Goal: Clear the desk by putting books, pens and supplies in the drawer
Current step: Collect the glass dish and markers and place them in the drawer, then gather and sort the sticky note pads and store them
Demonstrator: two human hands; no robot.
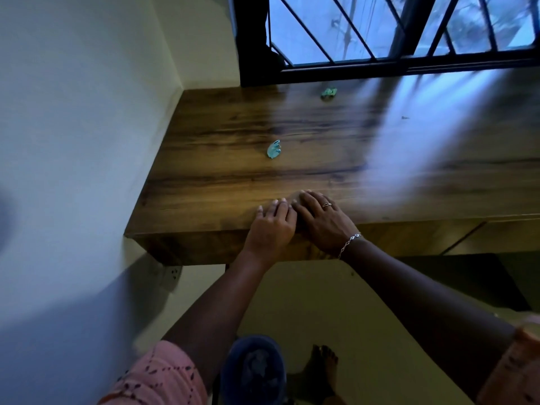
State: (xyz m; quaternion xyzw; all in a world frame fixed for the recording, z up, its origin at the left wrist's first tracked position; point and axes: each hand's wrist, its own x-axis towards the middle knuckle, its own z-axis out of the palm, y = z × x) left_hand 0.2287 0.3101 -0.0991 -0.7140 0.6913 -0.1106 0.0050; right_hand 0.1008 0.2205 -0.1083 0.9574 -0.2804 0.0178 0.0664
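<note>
Both hands lie flat, palms down, side by side at the near edge of the brown wood-grain desk top, fingers spread and pointing toward 11 o'clock. The left hand grips nothing; its fingertips rest on the wood. The right hand, touching the left along the index finger, is likewise open and empty, with one silver ring and one silver chain bracelet at the wrist.

At 12 o'clock from the hands, well apart, lies one crumpled light-blue scrap, its long axis running roughly 12 to 6. Farther off, toward 1 o'clock near the black barred window, sits one crumpled green scrap. The drawer front below the hands appears closed.
</note>
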